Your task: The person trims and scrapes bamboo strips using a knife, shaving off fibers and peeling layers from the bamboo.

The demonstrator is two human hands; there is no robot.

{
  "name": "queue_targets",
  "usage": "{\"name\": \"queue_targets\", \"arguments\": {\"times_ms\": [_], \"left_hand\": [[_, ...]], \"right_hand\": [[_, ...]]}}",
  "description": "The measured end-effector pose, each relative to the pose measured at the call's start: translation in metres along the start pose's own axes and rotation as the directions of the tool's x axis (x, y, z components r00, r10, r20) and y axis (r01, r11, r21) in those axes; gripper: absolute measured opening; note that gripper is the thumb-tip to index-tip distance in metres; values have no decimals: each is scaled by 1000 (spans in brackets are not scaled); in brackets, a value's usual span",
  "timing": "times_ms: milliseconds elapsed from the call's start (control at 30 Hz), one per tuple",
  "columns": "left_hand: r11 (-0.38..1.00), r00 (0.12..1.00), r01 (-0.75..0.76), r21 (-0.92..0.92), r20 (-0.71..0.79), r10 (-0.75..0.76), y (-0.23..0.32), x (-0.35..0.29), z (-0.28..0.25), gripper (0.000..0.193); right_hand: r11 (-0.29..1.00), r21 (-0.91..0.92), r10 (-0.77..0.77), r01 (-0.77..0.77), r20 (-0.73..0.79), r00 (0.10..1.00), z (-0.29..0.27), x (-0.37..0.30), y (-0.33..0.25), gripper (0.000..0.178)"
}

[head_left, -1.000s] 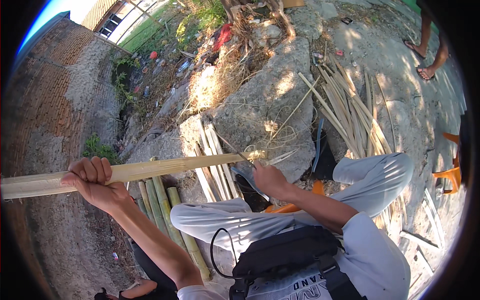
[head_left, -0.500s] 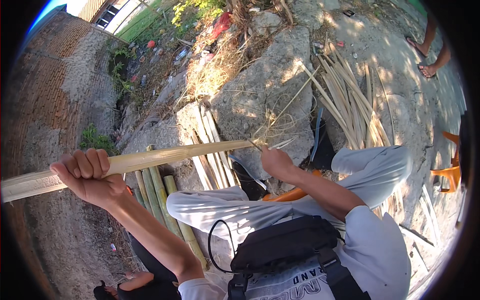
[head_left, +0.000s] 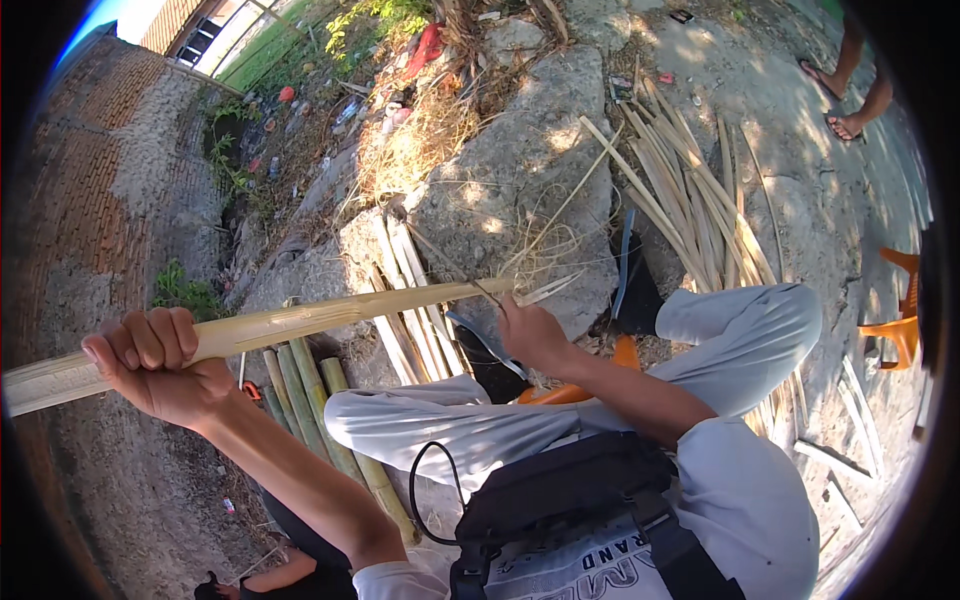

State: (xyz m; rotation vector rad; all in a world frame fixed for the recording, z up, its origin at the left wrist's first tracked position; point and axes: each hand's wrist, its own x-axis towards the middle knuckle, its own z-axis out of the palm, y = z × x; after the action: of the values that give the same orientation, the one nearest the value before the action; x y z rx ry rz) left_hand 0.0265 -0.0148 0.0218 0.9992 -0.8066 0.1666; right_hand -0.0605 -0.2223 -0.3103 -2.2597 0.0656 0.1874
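A long pale split bamboo strip (head_left: 330, 314) runs from the left edge toward the middle, its far end between my knees. My left hand (head_left: 158, 362) is closed around the strip near its wide left part. My right hand (head_left: 533, 334) is closed on a thin, dark-bladed knife (head_left: 484, 292), whose handle is hidden in the fist. The blade crosses the narrow right end of the strip. Just beyond lie curled bamboo shavings (head_left: 545, 255) and a pointed pale sliver (head_left: 550, 288) on a concrete slab (head_left: 480, 195).
Split strips are piled (head_left: 690, 180) at right. Pale strips (head_left: 405, 290) and green bamboo poles (head_left: 315, 400) lie left of my legs. An orange chair (head_left: 895, 320) stands far right, near another person's feet (head_left: 845, 125). Another person's arm (head_left: 280, 572) shows at lower left. A brick wall (head_left: 90, 190) rises left.
My right hand and the knife have shifted slightly left, and more of the blade shows past the strip. My left hand stays closed on the strip. The view has shifted a little.
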Motion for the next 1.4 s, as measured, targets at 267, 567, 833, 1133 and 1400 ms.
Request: {"name": "queue_targets", "arguments": {"times_ms": [267,567,833,1133,1400], "left_hand": [[999,998,25,-48,52,-22,-4,0,-13,44],[998,996,-47,43,-78,50,5,6,-29,40],[997,993,-25,69,-112,33,-2,16,-31,41],[997,998,64,-36,26,-63,-6,19,-32,41],[1000,999,15,-6,-35,-15,-8,18,-38,41]], "right_hand": [[986,-108,121,-128,-71,990,77,28,86,21],[996,44,-69,80,-197,978,61,32,31,21],[997,52,-50,59,-171,984,41,38,-2,23],[1000,23,2,1,-123,992,39,41,19,23],[993,-90,66,-75,-100,993,73,44,96,25]]}}
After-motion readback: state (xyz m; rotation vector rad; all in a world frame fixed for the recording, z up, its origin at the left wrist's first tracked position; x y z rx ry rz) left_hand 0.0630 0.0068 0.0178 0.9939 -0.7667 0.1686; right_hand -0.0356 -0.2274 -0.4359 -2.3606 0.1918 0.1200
